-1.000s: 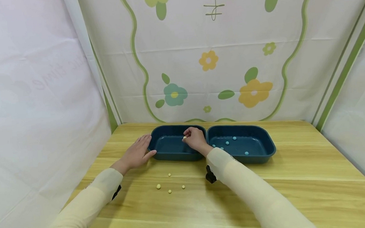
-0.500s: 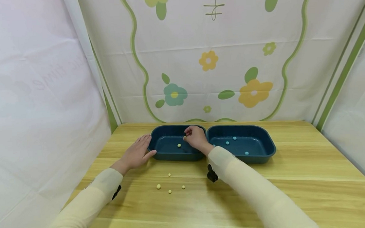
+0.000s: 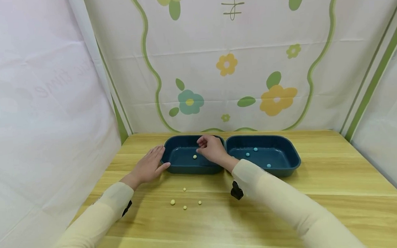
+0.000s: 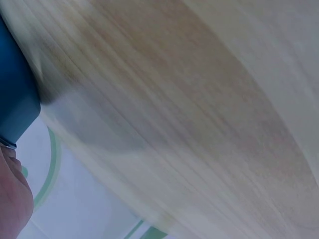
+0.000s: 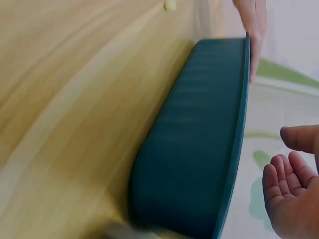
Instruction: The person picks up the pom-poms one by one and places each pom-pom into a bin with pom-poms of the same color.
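- One counter [image 3: 223, 230] carries everything I'm watching, with two dark blue trays set side by side towards its far edge.
- In the right tray [image 3: 260, 159] I count three blue balls [image 3: 248, 154] for certain; a sliver beside the wrist may be a fourth, and the right arm [image 3: 281, 198] could hide more.
- The left tray [image 3: 187, 170] has one yellow ball [image 3: 194, 157] on its floor, where a second ago I saw none; the hand above may cover others.
- Of the two hands, the left hand [image 3: 148, 166] has hardly moved, its straight fingers resting on the left tray's outer rim.
- The right hand [image 3: 211, 149], over that tray, was pinching a yellow ball a second ago. Now I see its thumb apart from loosely bent fingers, nothing between them, so I judge that ball's placing finished.
- Outside the trays I count four more: one larger yellow ball [image 3: 172, 202] and three smaller yellow balls [image 3: 184, 207], which I take as still unplaced.
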A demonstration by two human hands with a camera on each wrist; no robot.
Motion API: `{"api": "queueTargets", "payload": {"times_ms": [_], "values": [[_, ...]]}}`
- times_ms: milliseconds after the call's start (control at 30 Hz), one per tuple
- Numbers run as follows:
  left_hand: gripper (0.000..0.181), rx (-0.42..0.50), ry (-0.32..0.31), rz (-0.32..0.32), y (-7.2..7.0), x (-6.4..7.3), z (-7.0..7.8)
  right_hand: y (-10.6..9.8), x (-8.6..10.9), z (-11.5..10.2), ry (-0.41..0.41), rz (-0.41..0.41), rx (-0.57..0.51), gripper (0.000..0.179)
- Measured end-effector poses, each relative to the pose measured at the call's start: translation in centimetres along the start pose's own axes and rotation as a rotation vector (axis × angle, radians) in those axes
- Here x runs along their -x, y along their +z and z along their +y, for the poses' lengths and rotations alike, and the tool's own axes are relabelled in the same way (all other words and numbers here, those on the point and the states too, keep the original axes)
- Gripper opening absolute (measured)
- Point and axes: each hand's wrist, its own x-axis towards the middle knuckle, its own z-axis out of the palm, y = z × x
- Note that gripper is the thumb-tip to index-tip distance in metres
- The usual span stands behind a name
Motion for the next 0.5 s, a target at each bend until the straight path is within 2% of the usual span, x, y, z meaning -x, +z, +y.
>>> {"api": "queueTargets", "payload": {"times_ms": [500], "values": [[0.078,-0.016,-0.017,-0.03,-0.1,-0.1,0.0,0.8,4.4,-1.2,-0.117,-0.102,-0.05,0.019]]}}
